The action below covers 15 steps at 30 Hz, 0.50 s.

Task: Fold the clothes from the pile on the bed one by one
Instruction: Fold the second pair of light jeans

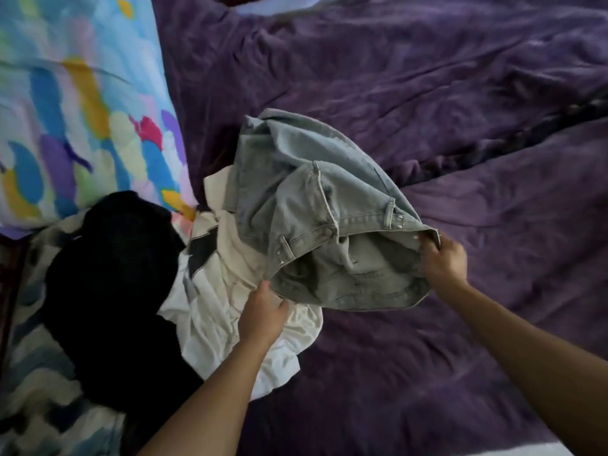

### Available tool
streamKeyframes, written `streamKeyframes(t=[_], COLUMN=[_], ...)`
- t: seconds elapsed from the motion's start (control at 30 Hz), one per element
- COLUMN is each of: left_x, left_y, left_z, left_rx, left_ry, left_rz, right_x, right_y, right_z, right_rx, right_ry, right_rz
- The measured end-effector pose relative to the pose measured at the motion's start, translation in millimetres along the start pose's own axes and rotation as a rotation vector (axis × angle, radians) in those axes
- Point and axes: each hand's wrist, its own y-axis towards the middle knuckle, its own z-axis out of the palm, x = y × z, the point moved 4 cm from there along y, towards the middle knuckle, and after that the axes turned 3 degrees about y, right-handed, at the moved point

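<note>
Jeans [316,205] are gripped at the waistband by left hand [263,312] and right hand [444,258], fingers closed; judged being lifted off the pile [131,274], spreading flat on the bed [427,77] is required next.

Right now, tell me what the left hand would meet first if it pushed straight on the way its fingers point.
The left hand already grips the jeans at the waistband; pushing on, it would probably just press deeper into that denim, though depth is unclear.

Head view: dim, soft indoor light, no hard shadows or glare. Brighter toward upper left, where the patterned pillow [75,103] looks washed out. Purple bedspread [427,77] muted. Black garment [112,291] loses all detail. Whole frame slightly soft; motion smear at left edge. Wide-angle bending at edges.
</note>
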Motion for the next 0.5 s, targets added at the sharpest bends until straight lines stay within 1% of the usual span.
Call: streamKeyframes(t=[0.1,0.2,0.3,0.37,0.4,0.47,0.5], left_x=[-10,-14,-12,-5,1,9,10], left_y=[4,13,29,38,41,47,51], left_z=[26,60,83,84,80,72,67], left_rx=[0.033,0.052,0.012,-0.069,-0.103,-0.107,-0.093], left_ry=[-0.007,0.081,0.213,0.276,0.277,0.27,0.272], left_rz=[0.061,0.072,0.075,0.061,0.034,0.005,0.027], right_x=[-52,-108,-150,-157,-157,-150,-145], right_y=[-32,-73,-107,-118,-119,-118,-116], right_z=[-40,-47,-35,-28,-26,-28,-33], right_rx=[-0.065,-0.041,0.026,0.094,0.133,0.196,0.214], right_ry=[-0.053,-0.119,-0.167,-0.151,-0.155,-0.196,-0.194], right_rz=[0.117,0.24,0.3,0.296,0.26,0.189,0.17])
